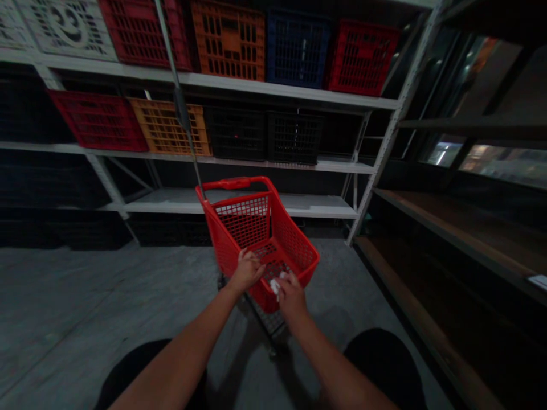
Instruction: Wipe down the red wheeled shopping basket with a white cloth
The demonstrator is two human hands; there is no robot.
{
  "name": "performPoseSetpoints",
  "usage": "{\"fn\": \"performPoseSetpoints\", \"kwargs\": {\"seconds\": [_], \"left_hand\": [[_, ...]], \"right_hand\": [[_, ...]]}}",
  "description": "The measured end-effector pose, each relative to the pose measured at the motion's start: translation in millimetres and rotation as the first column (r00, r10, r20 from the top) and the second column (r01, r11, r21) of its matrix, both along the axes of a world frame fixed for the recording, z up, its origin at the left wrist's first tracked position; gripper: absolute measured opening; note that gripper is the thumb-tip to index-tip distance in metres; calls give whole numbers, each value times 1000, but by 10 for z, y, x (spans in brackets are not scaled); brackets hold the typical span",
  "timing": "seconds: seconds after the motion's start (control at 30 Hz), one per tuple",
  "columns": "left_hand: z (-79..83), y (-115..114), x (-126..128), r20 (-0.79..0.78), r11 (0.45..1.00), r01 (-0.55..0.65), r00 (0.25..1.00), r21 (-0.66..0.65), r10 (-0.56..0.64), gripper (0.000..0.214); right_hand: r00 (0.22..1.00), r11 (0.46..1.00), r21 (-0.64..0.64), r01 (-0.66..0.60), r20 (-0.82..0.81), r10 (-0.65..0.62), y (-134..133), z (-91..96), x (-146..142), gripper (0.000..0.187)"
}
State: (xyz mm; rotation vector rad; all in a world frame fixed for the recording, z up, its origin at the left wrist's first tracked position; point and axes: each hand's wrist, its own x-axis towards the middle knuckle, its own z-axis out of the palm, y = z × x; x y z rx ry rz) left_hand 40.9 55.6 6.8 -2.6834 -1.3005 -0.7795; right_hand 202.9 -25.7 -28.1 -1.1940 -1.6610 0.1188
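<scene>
A red plastic shopping cart [294,250] with meshed sides stands in front of me, its handle at the far side. My left hand [248,271] is at the cart's near left rim, fingers loosely apart with nothing visible in them. Whether it touches the rim I cannot tell. Just right of it, over the near edge, my right hand [292,296] is closed on a small crumpled white cloth or tissue [276,285]. Bare mesh shows inside the basket. A thin pole [182,108] rises from the cart's far left corner.
White metal shelving [248,85] behind the cart carries red, orange, blue and black crates, such as an orange crate [229,42]. Brown-edged shelves [461,245] run along the right. Grey concrete floor [85,307] surrounds the cart. My dark-clothed knees show at the bottom.
</scene>
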Motion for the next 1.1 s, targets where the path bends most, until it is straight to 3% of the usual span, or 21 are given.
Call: {"fn": "performPoseSetpoints", "kwargs": {"seconds": [0.1, 0.17, 0.3, 0.4, 0.5, 0.57, 0.67, 0.77, 0.87, 1.1], "left_hand": [[6, 1, -41, -17, 1000, 1, 1000, 2, -1, 33], [17, 6, -91, -40, 1000, 5, 999, -4, -5, 32], [53, 32, -231, -81, 999, 16, 996, -38, -19, 30], [112, 47, -355, -107, 998, 25, 994, -65, -32, 28], [231, -25, -394, -156, 999, -22, 988, -46, 14, 26], [312, -155, -298, -163, 992, -124, 978, 32, 128, 25], [327, -424, 35, -154, 966, -251, 954, 65, 259, 36], [180, -639, 399, -219, 939, -340, 922, -55, 321, 49], [14, -710, 571, -287, 929, -356, 905, -101, 315, 59], [-33, -644, 533, -340, 920, -365, 891, -140, 301, 63]], "right_hand": [[993, 992, -18, -122, 1, 122, -145, -17, -273, 34], [992, 992, -14, -128, 11, 128, -143, -34, -206, 33], [996, 999, 12, -51, 68, 51, 67, -37, 365, 32], [991, 994, -12, 112, 72, -111, 317, 62, 871, 28], [962, 963, 13, 270, 37, -271, 502, 204, 1152, 27], [957, 955, 57, 291, -13, -291, 523, 242, 1140, 26], [986, 985, 57, 166, -45, -163, 392, 136, 874, 25], [996, 1000, -7, 29, -79, -29, 191, -70, 536, 25], [994, 999, -36, -26, -110, 22, 110, -159, 373, 23], [994, 994, -35, 104, -42, -105, 483, 121, 649, 21]]}}
